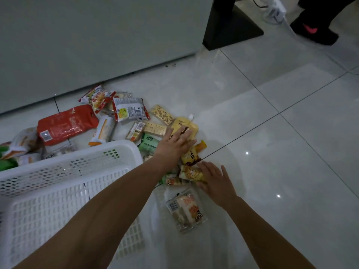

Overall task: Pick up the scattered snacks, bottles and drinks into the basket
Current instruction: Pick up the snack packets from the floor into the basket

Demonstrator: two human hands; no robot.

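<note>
Snack packets lie scattered on the tiled floor beside a white plastic basket (58, 171) at the lower left. My left hand (174, 142) reaches over the pile with straight fingers, its fingertips over a yellow spouted drink pouch (191, 126). My right hand (215, 179) lies flat, fingers spread, touching a small orange snack packet (191, 172). An orange-yellow pouch (194, 154) sits between the two hands. A clear packet with a barcode (185, 210) rests on the floor below my right hand. A big red bag (66, 124) lies at the left.
A white cabinet front (97, 45) rises behind the pile. Cracker bars (162, 113), a green packet (149, 141) and a silver-red packet (129, 109) lie in the heap. At the top right stand a dark furniture base (229, 28) and a person's black shoe (314, 32).
</note>
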